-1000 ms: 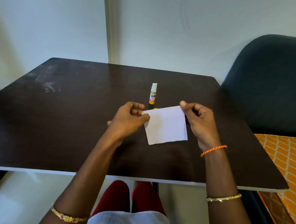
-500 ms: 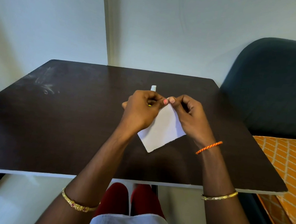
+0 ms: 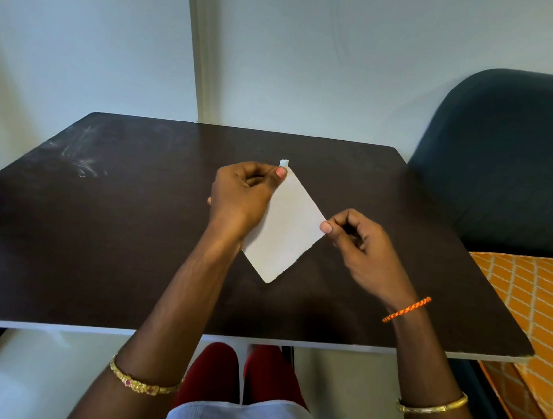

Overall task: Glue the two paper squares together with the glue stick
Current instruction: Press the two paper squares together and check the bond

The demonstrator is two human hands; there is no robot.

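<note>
A white paper square (image 3: 288,226) is held up over the dark table (image 3: 94,241), turned like a diamond. My left hand (image 3: 240,198) pinches its top corner between thumb and fingers. My right hand (image 3: 357,243) pinches its right corner. I cannot tell whether it is one sheet or two lying together. Only the white cap of the glue stick (image 3: 284,162) shows, just behind my left thumb; the rest is hidden by the hand and paper.
A dark blue chair back (image 3: 512,159) stands at the table's right side, with an orange patterned fabric (image 3: 538,305) below it. A pale wall lies behind the table's far edge. Whitish scuff marks (image 3: 82,158) are on the table's far left.
The paper has been rotated from lying nearly square to a diamond. My right hand slid from the top corner down to the right corner; my left hand now holds the top corner, covering the glue stick.
</note>
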